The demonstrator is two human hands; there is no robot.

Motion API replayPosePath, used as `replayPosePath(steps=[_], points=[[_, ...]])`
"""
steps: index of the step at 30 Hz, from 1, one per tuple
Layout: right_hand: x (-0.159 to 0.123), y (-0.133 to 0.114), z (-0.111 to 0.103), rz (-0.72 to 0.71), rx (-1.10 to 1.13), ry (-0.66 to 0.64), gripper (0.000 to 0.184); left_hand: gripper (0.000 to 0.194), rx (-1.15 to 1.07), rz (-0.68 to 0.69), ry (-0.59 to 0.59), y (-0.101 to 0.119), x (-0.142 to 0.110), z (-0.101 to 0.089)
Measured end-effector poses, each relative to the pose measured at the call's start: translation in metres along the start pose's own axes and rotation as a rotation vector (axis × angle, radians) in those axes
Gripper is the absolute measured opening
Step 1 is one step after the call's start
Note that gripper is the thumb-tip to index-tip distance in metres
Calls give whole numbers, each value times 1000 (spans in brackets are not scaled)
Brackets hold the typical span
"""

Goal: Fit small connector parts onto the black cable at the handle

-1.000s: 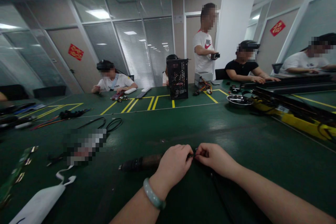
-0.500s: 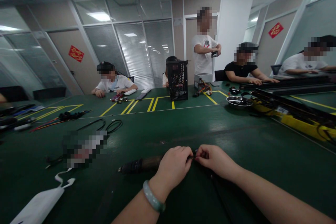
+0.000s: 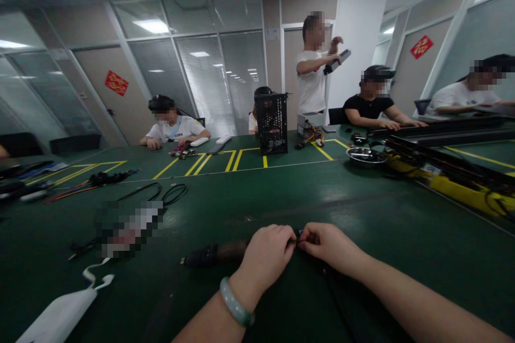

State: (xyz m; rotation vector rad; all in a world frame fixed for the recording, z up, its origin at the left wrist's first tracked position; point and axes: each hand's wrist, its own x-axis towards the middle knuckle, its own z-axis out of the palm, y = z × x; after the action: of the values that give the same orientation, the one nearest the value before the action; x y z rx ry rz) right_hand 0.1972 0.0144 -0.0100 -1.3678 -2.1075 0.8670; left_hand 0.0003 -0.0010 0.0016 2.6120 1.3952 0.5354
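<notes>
My left hand [image 3: 267,254], with a pale green bangle [image 3: 236,303] at its wrist, is closed in a pinch over the green tabletop [image 3: 193,305]. My right hand [image 3: 332,246] also pinches, its fingertips almost touching the left ones. Whatever small dark thing lies between the fingertips is too hidden to name. An electric screwdriver [image 3: 209,256] lies to the left, bit end pointing left, its rear end hidden behind my left hand. A black cable [image 3: 336,295] runs from below my right hand toward the near edge.
A white mask-like item [image 3: 60,311] and a coiled black cable [image 3: 176,193] lie left. Farther off stand a black computer case [image 3: 272,123], a power supply [image 3: 310,119] and a metal bowl [image 3: 367,156]. Long black parts with yellow edging [image 3: 462,187] lie right. Several people are across the table.
My hands stay almost in place, still pinched together. Across the table, the standing person has raised one hand and now holds a dark flat object higher and tilted.
</notes>
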Motion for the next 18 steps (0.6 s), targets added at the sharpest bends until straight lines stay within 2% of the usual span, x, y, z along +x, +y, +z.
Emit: replayPosePath(steps=[18], points=[[0,-1,0,-4,-7,11,7,6,22,-6,-3,2,1,-3]])
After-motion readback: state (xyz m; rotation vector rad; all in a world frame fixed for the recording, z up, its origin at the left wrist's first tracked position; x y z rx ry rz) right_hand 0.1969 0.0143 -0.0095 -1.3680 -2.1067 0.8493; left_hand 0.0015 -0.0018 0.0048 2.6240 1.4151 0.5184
